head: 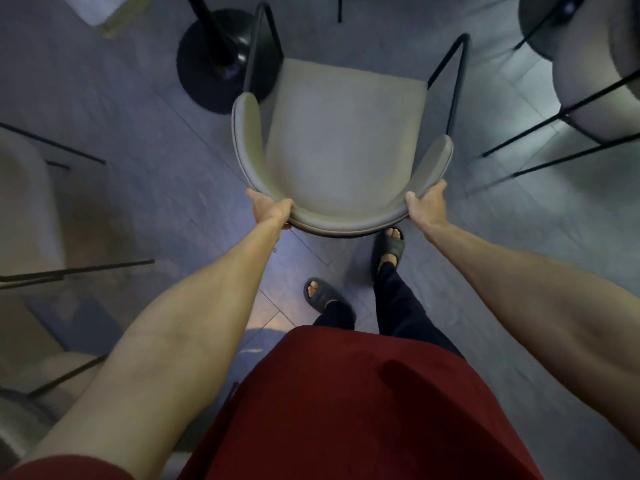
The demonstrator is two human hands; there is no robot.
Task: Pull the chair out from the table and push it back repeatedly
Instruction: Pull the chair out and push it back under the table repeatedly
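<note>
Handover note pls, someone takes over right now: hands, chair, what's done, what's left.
Left hand grips the left end of the curved backrest; right hand grips the right end.
The chair stands in front of the person, with its seat facing the black table base and its front left leg beside that base.
Done: both hands have a grip. One frame shows neither the cycle count nor whether this is a pull or a push.
Left: carry on pulling out and pushing back.

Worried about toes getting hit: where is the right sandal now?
Head view, centre-right: the right sandal sits just behind the curved back of the chair, near the right hand.
</note>
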